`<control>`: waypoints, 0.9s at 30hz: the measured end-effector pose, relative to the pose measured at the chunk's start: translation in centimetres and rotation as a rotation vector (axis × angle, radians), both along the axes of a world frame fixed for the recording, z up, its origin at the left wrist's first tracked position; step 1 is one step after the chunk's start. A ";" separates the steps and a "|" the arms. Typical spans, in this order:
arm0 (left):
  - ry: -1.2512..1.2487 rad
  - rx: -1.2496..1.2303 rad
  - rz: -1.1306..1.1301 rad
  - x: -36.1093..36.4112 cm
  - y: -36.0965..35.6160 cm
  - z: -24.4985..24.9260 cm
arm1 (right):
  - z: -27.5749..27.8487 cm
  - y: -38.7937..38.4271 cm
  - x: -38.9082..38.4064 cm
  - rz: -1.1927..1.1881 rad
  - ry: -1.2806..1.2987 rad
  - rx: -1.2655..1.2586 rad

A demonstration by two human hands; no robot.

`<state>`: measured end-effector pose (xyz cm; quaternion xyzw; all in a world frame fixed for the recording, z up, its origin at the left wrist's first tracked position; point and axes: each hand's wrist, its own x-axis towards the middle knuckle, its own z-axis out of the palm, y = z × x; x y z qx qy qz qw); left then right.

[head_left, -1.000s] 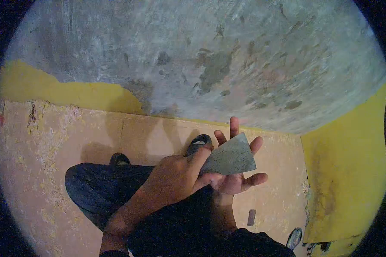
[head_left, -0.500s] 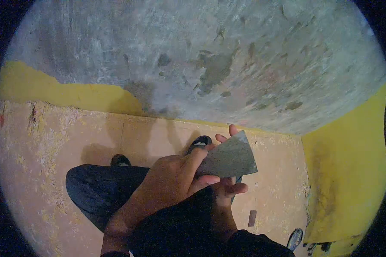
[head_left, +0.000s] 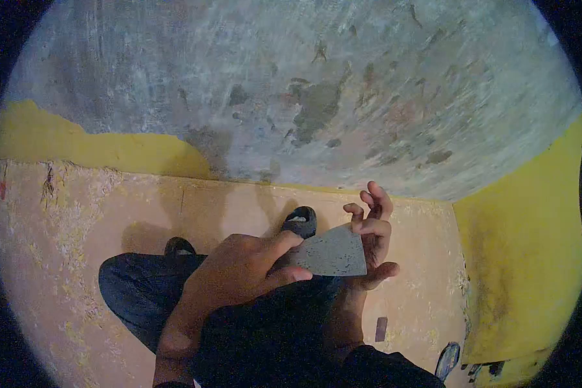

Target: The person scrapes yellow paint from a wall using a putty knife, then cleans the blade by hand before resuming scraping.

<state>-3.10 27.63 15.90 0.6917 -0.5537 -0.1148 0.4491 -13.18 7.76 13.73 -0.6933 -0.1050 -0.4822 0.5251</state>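
A flat grey blade, wide at its right end and dotted with dark specks, lies level above my knees. My left hand grips its narrow left end between thumb and fingers; any handle is hidden in the palm. My right hand is beside the wide end with its fingers apart and partly curled. Its index finger is at the blade's upper right corner, and part of the palm is behind the edge. Whether the finger touches the blade is hard to tell.
A scraped grey wall with darker patches rises in front, with yellow paint along its base. Another yellow wall stands at right. On the flake-strewn floor are a small dark rectangular piece and an object at lower right.
The blade has turned and shifted left and down with my left hand. My right hand has come out from behind it to the right side, fingers raised.
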 end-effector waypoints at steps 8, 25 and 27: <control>0.043 0.025 -0.023 0.9 -0.2 -0.6 | 0.8 0.5 -1.0 -0.055 0.137 -0.039; 0.767 0.213 -0.133 2.3 -1.7 -2.0 | -0.8 1.0 -0.4 0.285 0.166 0.248; 0.767 0.200 -0.158 2.4 -1.8 -2.3 | -0.8 1.4 0.0 0.366 0.136 0.339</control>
